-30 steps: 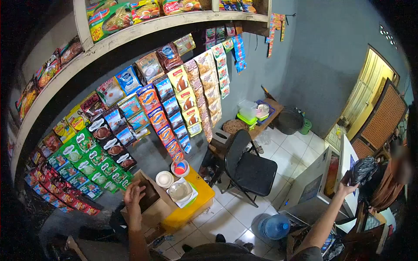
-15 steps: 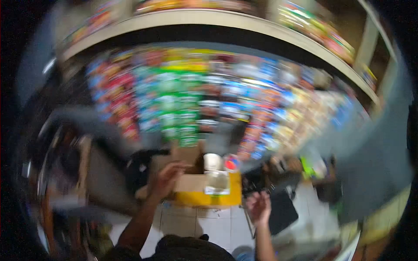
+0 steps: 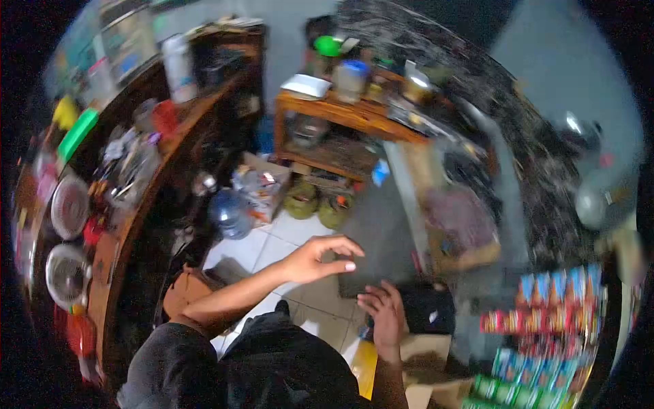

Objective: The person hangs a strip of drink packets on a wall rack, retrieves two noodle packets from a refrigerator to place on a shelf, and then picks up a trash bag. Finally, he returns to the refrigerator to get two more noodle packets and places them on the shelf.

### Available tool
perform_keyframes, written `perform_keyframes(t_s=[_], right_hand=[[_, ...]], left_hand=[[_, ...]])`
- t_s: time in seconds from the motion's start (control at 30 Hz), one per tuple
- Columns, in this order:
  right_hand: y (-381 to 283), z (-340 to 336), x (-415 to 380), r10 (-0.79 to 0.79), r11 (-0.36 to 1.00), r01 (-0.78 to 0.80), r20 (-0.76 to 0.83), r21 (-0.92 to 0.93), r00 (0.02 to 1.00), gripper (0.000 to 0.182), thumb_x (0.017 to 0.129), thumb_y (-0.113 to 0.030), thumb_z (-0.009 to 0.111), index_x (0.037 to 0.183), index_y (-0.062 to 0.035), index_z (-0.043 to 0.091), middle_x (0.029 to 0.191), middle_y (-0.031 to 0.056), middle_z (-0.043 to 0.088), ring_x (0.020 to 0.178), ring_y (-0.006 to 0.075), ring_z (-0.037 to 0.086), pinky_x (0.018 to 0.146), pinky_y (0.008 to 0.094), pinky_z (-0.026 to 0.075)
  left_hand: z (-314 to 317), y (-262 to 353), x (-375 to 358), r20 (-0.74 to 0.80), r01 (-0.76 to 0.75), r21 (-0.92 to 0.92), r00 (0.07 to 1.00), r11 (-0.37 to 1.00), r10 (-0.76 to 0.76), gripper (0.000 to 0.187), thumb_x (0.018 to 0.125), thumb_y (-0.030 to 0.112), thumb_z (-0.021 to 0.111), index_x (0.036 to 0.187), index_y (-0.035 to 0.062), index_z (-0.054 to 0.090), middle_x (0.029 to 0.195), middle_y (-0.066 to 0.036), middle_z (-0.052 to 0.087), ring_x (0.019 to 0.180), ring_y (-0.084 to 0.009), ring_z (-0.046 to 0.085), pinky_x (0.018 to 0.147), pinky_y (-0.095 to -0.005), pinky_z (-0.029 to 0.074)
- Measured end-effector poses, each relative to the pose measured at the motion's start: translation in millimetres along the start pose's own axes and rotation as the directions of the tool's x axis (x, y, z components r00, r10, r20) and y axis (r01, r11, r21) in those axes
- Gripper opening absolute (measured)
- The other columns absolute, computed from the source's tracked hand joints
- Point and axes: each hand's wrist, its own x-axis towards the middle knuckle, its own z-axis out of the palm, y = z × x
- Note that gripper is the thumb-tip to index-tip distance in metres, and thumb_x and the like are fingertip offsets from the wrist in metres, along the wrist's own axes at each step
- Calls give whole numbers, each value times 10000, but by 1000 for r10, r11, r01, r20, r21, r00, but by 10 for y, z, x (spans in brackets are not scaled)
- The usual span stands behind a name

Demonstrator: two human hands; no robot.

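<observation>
Hands occupy mid-frame. We note the left hand [image 3: 320,260] extended, fingers [image 3: 344,266] loosely curled, gripping nothing. The right hand [image 3: 383,317] shows fingers spread apart, resting on a dark flat object [image 3: 426,307] just beyond the fingertips. Below its wrist lies a cardboard box [image 3: 422,354].

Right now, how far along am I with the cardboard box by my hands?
Done: nothing clearly; blur hides what the cardboard box holds. In hand: your right hand lies open against a dark thing by the box, while your left hand hovers over the floor tiles, fingers curled, grip unclear. Left: seemingly most of it; neither hand grips the box.
</observation>
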Motion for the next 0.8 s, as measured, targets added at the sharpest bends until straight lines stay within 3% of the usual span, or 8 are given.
perform_keyframes(t_s=[0.17,0.23,0.3,0.37,0.5,0.63,0.77,0.8], right_hand=[[198,775,1463,115,991,-99,191,-91,975,431,989,-284,477,1320,-12,420,1219,198,551,1032,292,608,919,431,495],[267,1031,1910,159,981,-127,220,-150,963,411,984,-255,494,1318,-25,427,1217,185,554,1022,283,610,907,419,502],[364,1263,2254,187,974,-140,284,-178,940,395,985,-229,497,1314,-21,433,1193,161,564,1000,265,615,875,406,510],[522,1401,2642,181,980,-137,366,-142,913,397,978,-220,517,1313,-25,436,1191,152,569,988,251,618,860,400,514],[824,1635,3315,296,954,-240,415,-181,861,406,964,-223,554,1310,-42,446,1185,143,582,982,225,623,839,367,517],[962,1780,3962,326,942,-254,434,-218,840,374,950,-233,577,1276,-72,488,1152,97,617,940,174,628,807,314,512],[933,1911,4566,348,929,-259,391,-263,852,362,948,-261,589,1246,-69,516,1131,84,640,919,151,636,794,301,508],[913,1960,4679,338,932,-239,414,-273,845,362,949,-257,589,1246,-64,514,1131,84,640,922,152,636,796,297,506]], left_hand=[[-1165,-247,-354,-432,112,42,898,993,-83,266,893,146,672,1136,45,635,1026,-31,653,936,-108,582,867,-297,465],[-1468,-336,-458,-600,187,-35,781,982,-171,254,896,137,669,1124,33,631,1000,-26,650,913,-93,579,855,-277,464],[-1667,-491,-514,-709,162,-44,690,986,-145,220,907,138,659,1091,20,629,975,-19,647,898,-85,581,846,-257,461],[-1856,-583,-521,-824,179,-108,534,978,-189,186,918,141,649,1054,17,624,972,-23,647,911,-87,587,854,-253,460],[-2198,-765,-563,-864,149,-223,427,964,-266,170,924,141,641,1033,12,625,994,-37,655,941,-100,601,864,-271,481],[-2495,-940,-474,-932,278,-157,276,948,-236,169,933,124,620,1047,-1,622,991,-50,656,929,-114,610,853,-277,490],[-2740,-1102,-100,-943,244,-169,241,955,-228,170,939,132,609,1050,3,624,1009,-62,664,908,-129,628,854,-283,482],[-2797,-1125,24,-927,250,-190,271,949,-257,170,939,132,609,1050,3,624,1009,-62,664,908,-129,628,854,-283,482]])
